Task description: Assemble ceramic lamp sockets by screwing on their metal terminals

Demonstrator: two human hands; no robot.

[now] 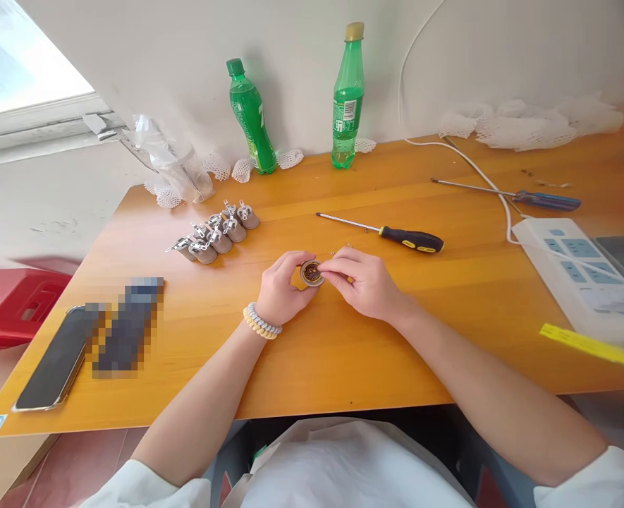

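In my left hand (284, 288) is a small round grey cup-shaped part (312, 273), gripped between thumb and fingers with its hollow side up. Dark and brassy pieces show inside it. My right hand (362, 283) has its thumb and forefinger pinched together at the right side of the rim; whatever is between those fingertips is too small to make out. Beyond my hands lies a black-and-yellow screwdriver (411, 239), along with a few tiny metal bits (348, 245). Several similar grey parts with metal strips on top (217, 236) are grouped at the left.
Two green bottles (253, 120) (347, 106) stand by the wall. To the right are a second screwdriver (547, 201), a white power strip (565, 257) with its cable, and a yellow strip (591, 346). A phone (58, 360) lies near the table's left edge, beside a pixelated patch.
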